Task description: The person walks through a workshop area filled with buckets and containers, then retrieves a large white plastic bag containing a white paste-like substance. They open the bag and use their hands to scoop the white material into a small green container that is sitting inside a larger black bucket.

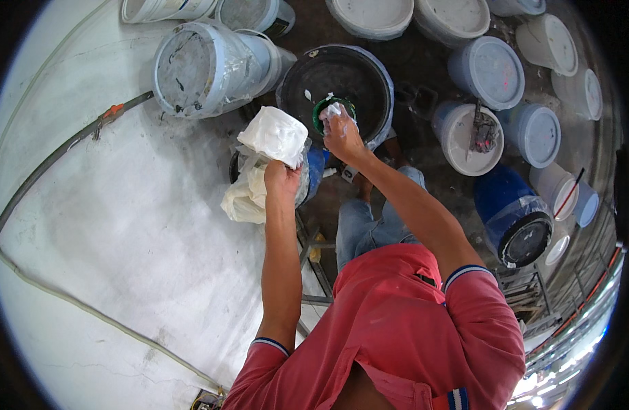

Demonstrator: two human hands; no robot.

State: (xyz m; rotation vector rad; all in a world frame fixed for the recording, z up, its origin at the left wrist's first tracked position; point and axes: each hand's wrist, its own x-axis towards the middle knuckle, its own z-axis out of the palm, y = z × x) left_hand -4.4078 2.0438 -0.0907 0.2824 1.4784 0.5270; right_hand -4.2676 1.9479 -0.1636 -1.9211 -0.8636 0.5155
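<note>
My left hand (284,178) is closed on the lower edge of a white block-shaped bundle (275,136), which looks smeared or wrapped; which one I cannot tell. Below it, crumpled cream plastic bags (245,197) hang by a blue container (317,169). My right hand (341,128) reaches over a small green-rimmed container (317,108) and has white, wet-looking material on its fingers. Whether the fingers pinch a lump or cloth is unclear. The green-rimmed container rests on the black round top (345,66) of a large drum, with white blobs beside it.
Lidded white buckets (370,13) stand beyond the drum and to the right. A plastic-wrapped bucket (186,72) is at upper left. A blue drum with a black lid (524,246) stands at right. A dark hose (48,159) runs along the white wall (140,230).
</note>
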